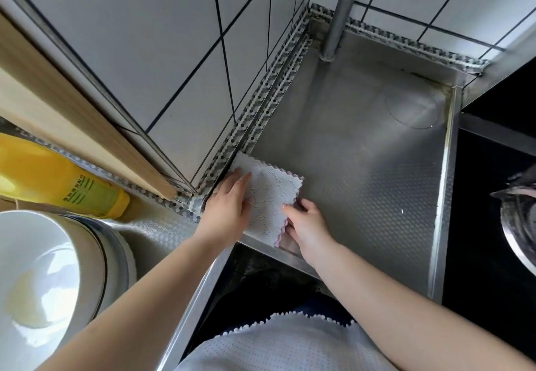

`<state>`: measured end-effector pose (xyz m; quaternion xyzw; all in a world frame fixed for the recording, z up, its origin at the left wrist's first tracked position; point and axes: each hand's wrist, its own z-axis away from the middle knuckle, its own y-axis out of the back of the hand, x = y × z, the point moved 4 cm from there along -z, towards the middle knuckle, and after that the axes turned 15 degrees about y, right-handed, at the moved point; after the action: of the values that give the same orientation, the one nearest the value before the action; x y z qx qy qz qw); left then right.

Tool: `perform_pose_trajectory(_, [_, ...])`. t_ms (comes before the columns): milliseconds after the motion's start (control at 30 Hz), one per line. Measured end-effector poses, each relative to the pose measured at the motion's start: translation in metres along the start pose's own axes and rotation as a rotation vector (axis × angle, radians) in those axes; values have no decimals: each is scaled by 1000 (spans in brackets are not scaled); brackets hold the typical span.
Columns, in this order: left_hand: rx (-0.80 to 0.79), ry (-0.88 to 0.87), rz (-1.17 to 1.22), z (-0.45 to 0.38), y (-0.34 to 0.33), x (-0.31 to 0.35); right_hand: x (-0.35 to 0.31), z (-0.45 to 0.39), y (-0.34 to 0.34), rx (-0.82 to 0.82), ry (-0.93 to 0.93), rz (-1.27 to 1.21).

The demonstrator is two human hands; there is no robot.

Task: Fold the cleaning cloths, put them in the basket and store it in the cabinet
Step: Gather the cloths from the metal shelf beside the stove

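Cloth point(268, 196) near the counter point(362, 167) edge could slip off (my flat left hand point(229, 199) presses it, my right hand point(304, 222) pinches its side).

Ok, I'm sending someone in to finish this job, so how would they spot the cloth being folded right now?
Find the steel counter in the tiled corner. At its near left edge lies a small white cloth with a lacy pattern and a pink scalloped border, the left hand flat on it and the right hand at its edge. The other cloth, nearer the body, is pale blue and dotted.
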<state>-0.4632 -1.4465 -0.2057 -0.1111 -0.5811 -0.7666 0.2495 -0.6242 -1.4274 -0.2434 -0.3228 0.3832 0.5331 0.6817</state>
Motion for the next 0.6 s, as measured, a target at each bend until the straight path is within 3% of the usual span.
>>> perform_pose_trajectory(133, [0,11,79,1,2,0,-4,4,-9,-19,-94,-142])
perform_pose_trajectory(267, [8,19,132,0,6,3,-14,5,-13,-58,-11,-34])
perform_pose_trajectory(367, [-29,17,176,0,8,11,-15,10,-8,-94,-30,-161])
perform_pose_trajectory(600, [-300,61,376,12,-6,40,-8,36,64,-57,-12,-340])
